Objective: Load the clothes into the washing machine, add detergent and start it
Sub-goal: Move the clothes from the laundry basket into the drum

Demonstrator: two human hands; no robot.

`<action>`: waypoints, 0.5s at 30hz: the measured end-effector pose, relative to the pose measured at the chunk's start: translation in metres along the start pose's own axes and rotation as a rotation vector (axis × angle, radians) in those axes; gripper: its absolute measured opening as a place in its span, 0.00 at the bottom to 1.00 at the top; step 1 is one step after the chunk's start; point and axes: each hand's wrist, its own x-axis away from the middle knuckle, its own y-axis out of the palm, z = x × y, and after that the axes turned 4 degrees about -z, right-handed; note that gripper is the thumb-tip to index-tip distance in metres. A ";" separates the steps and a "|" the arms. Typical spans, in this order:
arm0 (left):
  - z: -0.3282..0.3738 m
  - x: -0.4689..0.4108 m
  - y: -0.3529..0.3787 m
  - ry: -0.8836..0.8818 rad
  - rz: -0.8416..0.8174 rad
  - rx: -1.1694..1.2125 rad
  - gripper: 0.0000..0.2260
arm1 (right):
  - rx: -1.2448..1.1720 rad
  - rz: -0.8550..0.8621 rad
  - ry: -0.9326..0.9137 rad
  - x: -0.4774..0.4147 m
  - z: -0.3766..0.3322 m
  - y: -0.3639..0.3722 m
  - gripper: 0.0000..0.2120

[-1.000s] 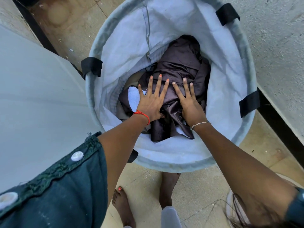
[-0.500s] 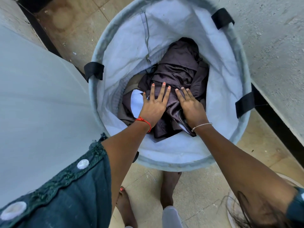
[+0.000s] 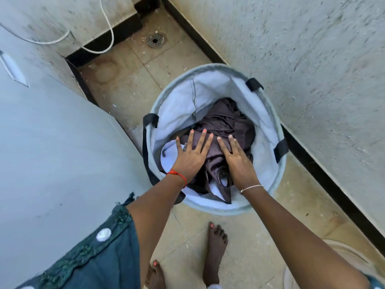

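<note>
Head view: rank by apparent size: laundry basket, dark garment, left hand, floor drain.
1. laundry basket
2. dark garment, partly covered
3. left hand, nearer the camera, so it looks inflated
4. floor drain, farthest away

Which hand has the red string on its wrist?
The left hand wears the red string; the right hand has a thin silver chain instead. Both lie flat on the dark clothes.

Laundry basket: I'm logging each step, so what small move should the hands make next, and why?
Probably curl both hands into the dark clothes to gather them for lifting. The left hand and right hand lie flat on them, fingers straight, gripping nothing, and the pile sits in the basket.
</note>
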 end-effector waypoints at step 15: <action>-0.012 -0.080 0.039 0.040 0.031 -0.128 0.53 | 0.007 -0.061 0.274 -0.085 0.049 0.041 0.61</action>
